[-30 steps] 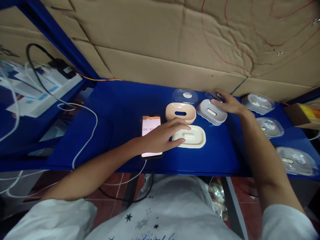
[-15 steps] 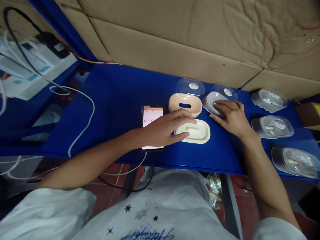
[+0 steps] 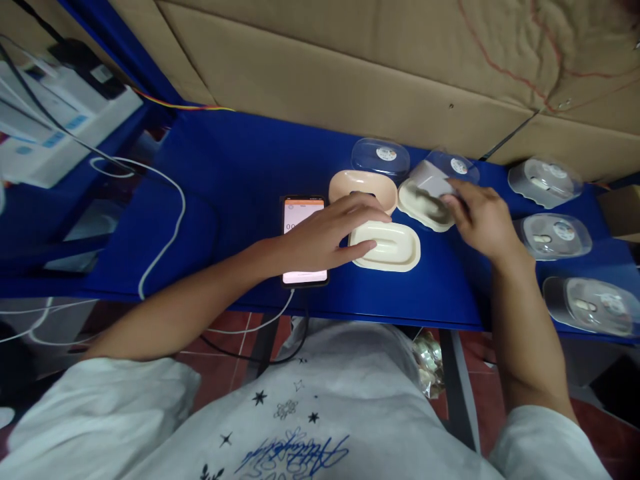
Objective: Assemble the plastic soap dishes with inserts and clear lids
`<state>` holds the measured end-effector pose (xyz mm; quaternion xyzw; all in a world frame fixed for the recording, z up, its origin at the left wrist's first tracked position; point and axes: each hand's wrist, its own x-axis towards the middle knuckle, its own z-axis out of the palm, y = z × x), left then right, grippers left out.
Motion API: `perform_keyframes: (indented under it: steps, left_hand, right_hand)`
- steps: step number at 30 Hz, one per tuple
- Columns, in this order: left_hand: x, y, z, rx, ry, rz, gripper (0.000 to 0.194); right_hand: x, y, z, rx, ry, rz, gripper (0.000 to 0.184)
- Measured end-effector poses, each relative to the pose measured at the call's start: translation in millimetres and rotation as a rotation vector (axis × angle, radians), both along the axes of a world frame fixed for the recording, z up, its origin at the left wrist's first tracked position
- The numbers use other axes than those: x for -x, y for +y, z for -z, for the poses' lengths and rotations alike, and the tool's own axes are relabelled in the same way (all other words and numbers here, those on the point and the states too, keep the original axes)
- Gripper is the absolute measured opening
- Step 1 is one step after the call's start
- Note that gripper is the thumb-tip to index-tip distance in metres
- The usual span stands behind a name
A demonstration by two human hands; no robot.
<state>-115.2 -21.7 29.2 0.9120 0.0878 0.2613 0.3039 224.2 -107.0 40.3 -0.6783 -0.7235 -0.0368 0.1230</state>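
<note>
The right hand [image 3: 486, 220] grips a grey dish [image 3: 433, 179] at its right side, thumb and fingers closed on it, and holds it tipped up over the far part of a wavy-edged cream base [image 3: 426, 208]; whether the two touch is hard to tell. The left hand [image 3: 333, 237] is open, palm down, its fingers spread over the left end of a cream tray [image 3: 397, 252], which lies flat on the blue desk [image 3: 260, 173] just nearer the person than the base. Behind the left hand sits a peach dish [image 3: 356, 183], partly covered by the fingers, with a clear lid [image 3: 373, 160] beyond it. A second lid [image 3: 460, 167] lies behind the grey dish. The left forearm crosses a lit phone [image 3: 305, 275], left of the tray, with a white cable [image 3: 280, 313] at its near end. Along the right side stand three lidded boxes [image 3: 555, 237], each bearing a round label. A cardboard sheet [image 3: 325, 73] rises behind the desk.
</note>
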Motion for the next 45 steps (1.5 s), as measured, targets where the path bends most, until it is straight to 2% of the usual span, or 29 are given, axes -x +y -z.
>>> perform_keyframes:
  steps: [3,6,8,12,15,17,20,22,24,28,32,36,40,42,45]
  left_hand:
    - [1.5,8.7,-1.8,-0.052,-0.063,-0.205,0.032]
    - [2.7,17.0,-0.4,-0.065,-0.006,-0.367,0.032]
    - [2.5,19.3,2.1,-0.070,0.081,-0.388,0.030]
    - [0.8,17.2,6.6,-0.123,0.256,-0.380,0.024]
    - [0.3,15.5,7.4,-0.184,0.303,-0.381,0.023]
    - [0.4,15.2,7.3,-0.199,0.305,-0.383,0.023]
    - [0.7,14.3,7.8,-0.192,0.298,-0.361,0.024]
    - [1.1,13.0,8.9,-0.179,0.281,-0.306,0.027]
    - [1.7,11.6,10.3,-0.162,0.252,-0.220,0.032]
    - [3.1,10.0,11.0,-0.163,0.211,-0.086,0.039]
    - [4.2,6.7,6.9,-0.262,0.226,-0.038,0.039]
    - [5.3,0.7,1.5,-0.324,0.249,-0.001,0.037]
    - [5.3,-2.7,0.4,-0.326,0.261,0.049,0.060]
    - [4.9,-3.0,2.8,-0.343,0.279,0.069,0.070]
    - [4.2,-2.9,8.3,-0.390,0.320,0.074,0.067]
  right_hand:
    - [-18.9,-3.3,-7.1,-0.116,0.016,0.056,0.056]
    - [-29.1,-3.7,-6.3,-0.167,0.055,0.090,0.053]
    - [-24.8,-1.5,-1.2,-0.142,0.094,0.055,0.054]
    - [-0.7,1.4,4.2,0.003,0.133,-0.147,0.048]
    - [7.5,-7.2,-7.3,0.104,0.139,-0.204,0.048]
    - [3.0,-18.0,-19.4,0.099,0.125,-0.147,0.048]
    - [-11.0,-31.6,-32.0,-0.037,0.096,-0.019,0.047]
    - [-17.7,-33.6,-32.3,-0.162,0.072,0.027,0.047]
    - [-19.0,-29.9,-26.7,-0.231,0.044,0.009,0.045]
    - [-11.9,-16.7,-9.9,-0.104,0.039,-0.131,0.037]
    - [-8.9,-10.4,-0.1,0.058,0.031,-0.137,0.037]
    - [-4.8,-12.6,-3.3,0.082,0.047,-0.120,0.035]
    - [11.7,-19.0,-11.6,0.028,0.151,-0.204,0.034]
    - [19.9,-22.0,-12.0,0.096,0.232,-0.287,0.037]
    - [22.9,-24.8,-7.1,0.264,0.300,-0.320,0.045]
